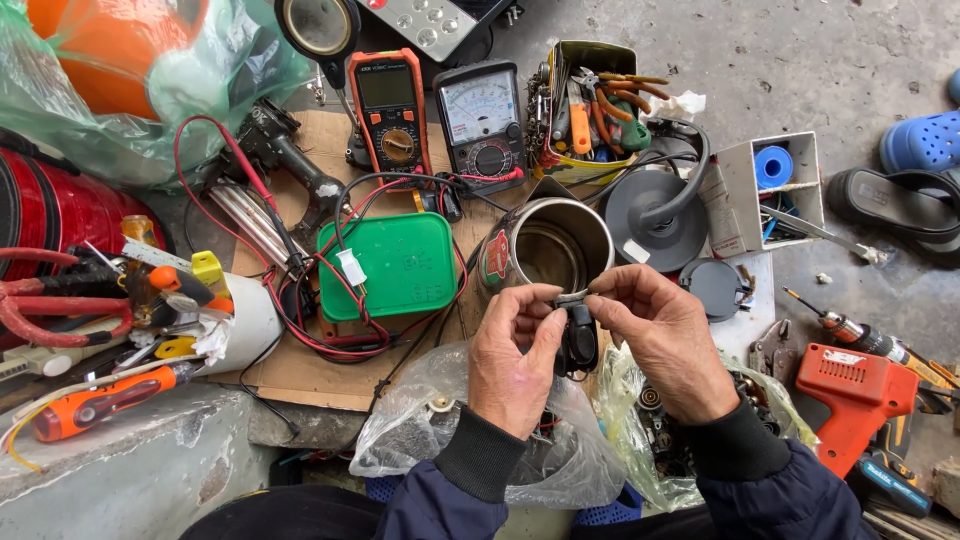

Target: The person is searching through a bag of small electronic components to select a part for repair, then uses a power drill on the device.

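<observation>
A black part [578, 340] is gripped by both hands.
It is pinched between left hand [513, 362] and right hand [668, 340], near a steel kettle [545, 250].

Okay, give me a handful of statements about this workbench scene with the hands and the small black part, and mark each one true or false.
1. Both hands hold the small black part between them. True: the left hand and the right hand both grip it.
2. The steel kettle body stands upright on its base. False: it lies tipped, its open mouth facing the camera.
3. The green box lies left of the kettle body. True.
4. The orange multimeter lies to the right of the analogue meter. False: it lies to the left of it.
5. The orange drill is in the right hand. False: it lies on the floor, apart from the hand.
</observation>
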